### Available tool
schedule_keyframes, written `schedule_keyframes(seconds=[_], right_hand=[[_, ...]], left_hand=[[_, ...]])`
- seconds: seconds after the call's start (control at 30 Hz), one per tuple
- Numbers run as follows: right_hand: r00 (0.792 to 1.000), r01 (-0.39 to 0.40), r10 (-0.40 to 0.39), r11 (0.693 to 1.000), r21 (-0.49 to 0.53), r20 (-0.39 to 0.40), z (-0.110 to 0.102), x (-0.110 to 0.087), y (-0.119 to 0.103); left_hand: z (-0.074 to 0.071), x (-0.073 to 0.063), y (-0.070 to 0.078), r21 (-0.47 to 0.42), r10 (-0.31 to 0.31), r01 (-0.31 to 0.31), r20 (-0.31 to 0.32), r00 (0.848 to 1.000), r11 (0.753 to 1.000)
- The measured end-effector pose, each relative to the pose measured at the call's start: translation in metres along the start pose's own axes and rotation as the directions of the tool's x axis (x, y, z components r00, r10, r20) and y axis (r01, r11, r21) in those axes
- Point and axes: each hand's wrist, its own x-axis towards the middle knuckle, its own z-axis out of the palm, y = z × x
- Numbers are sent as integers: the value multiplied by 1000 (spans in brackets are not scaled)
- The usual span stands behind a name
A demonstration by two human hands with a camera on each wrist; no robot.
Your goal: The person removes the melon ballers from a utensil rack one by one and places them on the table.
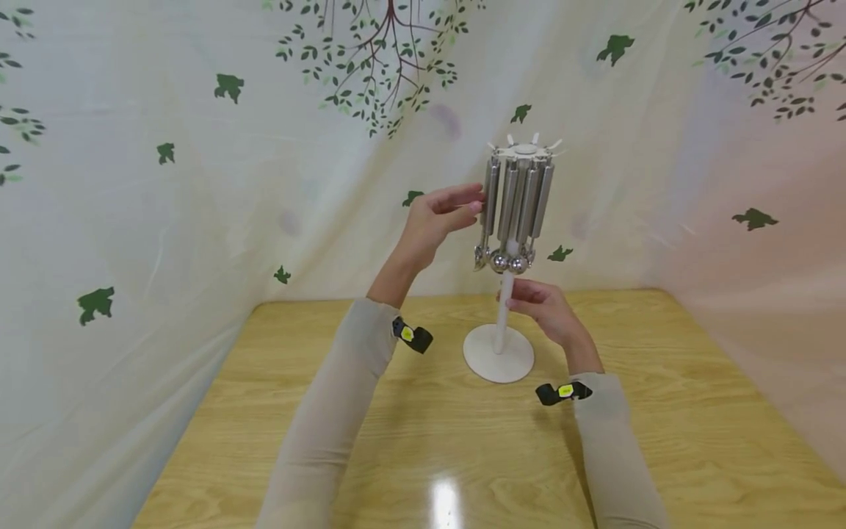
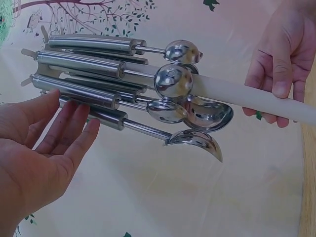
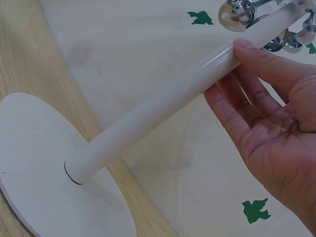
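Note:
A white stand [image 1: 502, 316] rises upright from its round base [image 1: 485, 360] on the table. From hooks around its top hang several metal ice cream scoops [image 1: 518, 198], handles up and shiny bowls down. My left hand [image 1: 429, 224] is at the left side of this ring, fingertips touching a scoop handle [image 2: 106, 117], its fingers only loosely bent. Lower down, my right hand [image 1: 545, 308] holds the white pole [image 3: 163, 111] just beneath the bowls, thumb on the near side and fingers behind. A wide scoop bowl [image 2: 197, 140] hangs lowest in the left wrist view.
The wooden table [image 1: 423, 411] carries the stand near its back edge. Behind and at both sides hangs a pale curtain [image 1: 165, 235] printed with branches and green birds. Black straps with small cameras [image 1: 413, 334] sit on both sleeves.

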Motion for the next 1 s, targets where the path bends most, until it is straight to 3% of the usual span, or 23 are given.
schedule_keyframes(seconds=[0.2,1.0], right_hand=[[1000,-13,13,1000,-14,-9,1,0,2],[1000,-18,18,1000,-15,-8,3,0,-3]], left_hand=[[0,5,0,-1,-29,29,-8,1000,1000],[10,9,2,-27,-35,33,-53,998,999]])
